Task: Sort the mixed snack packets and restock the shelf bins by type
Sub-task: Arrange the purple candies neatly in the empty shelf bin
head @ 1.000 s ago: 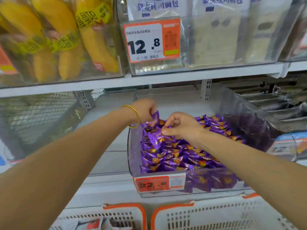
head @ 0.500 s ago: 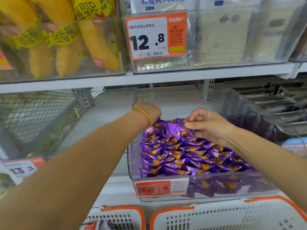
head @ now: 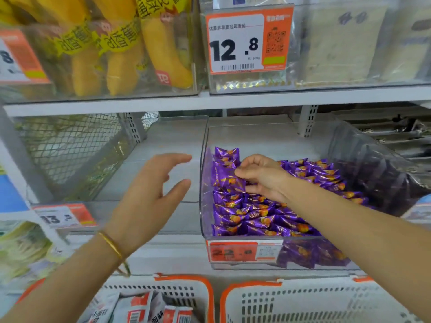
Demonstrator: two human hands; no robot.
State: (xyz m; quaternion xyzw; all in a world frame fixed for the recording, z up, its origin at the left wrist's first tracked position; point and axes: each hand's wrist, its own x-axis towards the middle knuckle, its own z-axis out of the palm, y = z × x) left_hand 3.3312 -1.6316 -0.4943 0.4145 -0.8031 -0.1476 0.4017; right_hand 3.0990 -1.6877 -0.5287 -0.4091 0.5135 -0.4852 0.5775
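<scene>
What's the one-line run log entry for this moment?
left hand: open, beside clear bin | right hand: pinching purple packets inside clear bin

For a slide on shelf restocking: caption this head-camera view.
Right hand pinches purple snack packets in a clear bin; left hand hovers open beside it.

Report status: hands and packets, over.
Left hand open, beside clear bin. Right hand inside, on purple packets, grip unclear. Nothing in the way.

Orange price tag [head: 249, 40] reading 12.8 is hanging top centre; orange tag [head: 64, 215] reading 13.5 is sitting lower left; blurred 22.8 tag [head: 233, 251] is showing below; wire mesh panel [head: 70, 145] is standing behind, left; slotted upright [head: 307, 120] is running under the white shelf edge [head: 210, 102].
</scene>
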